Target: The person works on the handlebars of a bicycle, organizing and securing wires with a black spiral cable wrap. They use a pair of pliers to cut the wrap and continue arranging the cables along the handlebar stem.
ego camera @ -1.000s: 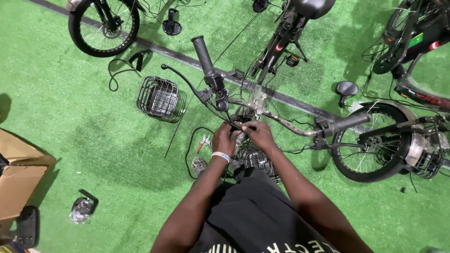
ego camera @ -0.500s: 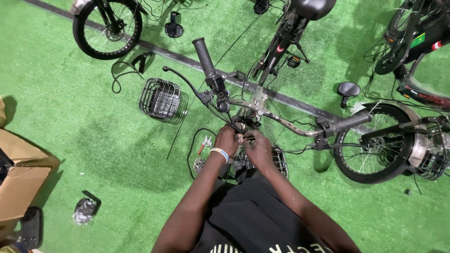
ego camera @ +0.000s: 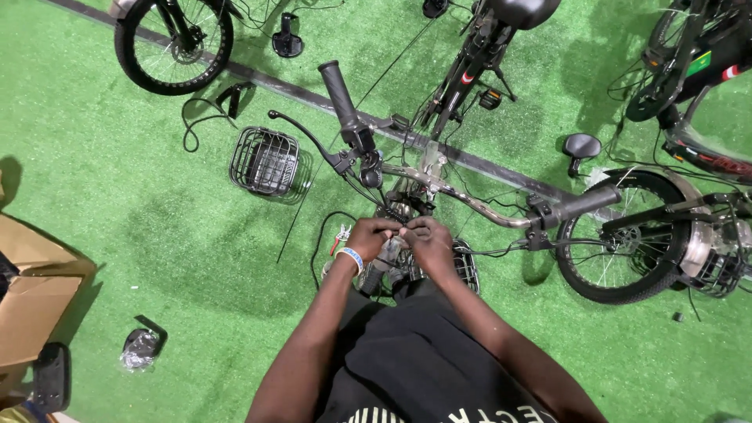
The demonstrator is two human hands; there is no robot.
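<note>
I stand over a bicycle and look down on its silver handlebar [ego camera: 470, 200], which has a black left grip [ego camera: 338, 90] and a black right grip [ego camera: 587, 202]. My left hand [ego camera: 368, 236], with a pale wristband, and my right hand [ego camera: 427, 241] meet just below the stem. Their fingers pinch the dark cables [ego camera: 399, 210] that hang there. What lies between the fingertips is hidden. A black brake lever [ego camera: 301, 133] sticks out to the left. A wire front basket [ego camera: 468, 268] shows under my right wrist.
On the green turf lie a loose wire basket [ego camera: 265, 160], red-handled pliers [ego camera: 341, 235], a black mirror [ego camera: 581, 146] and a plastic bag [ego camera: 141, 348]. A cardboard box [ego camera: 31, 305] stands at the left. Other bicycles [ego camera: 470, 55] and wheels [ego camera: 172, 47], [ego camera: 627, 243] stand around.
My right hand has drawn in towards the left one, and both now sit closer together and slightly lower under the stem. The bicycle has not moved.
</note>
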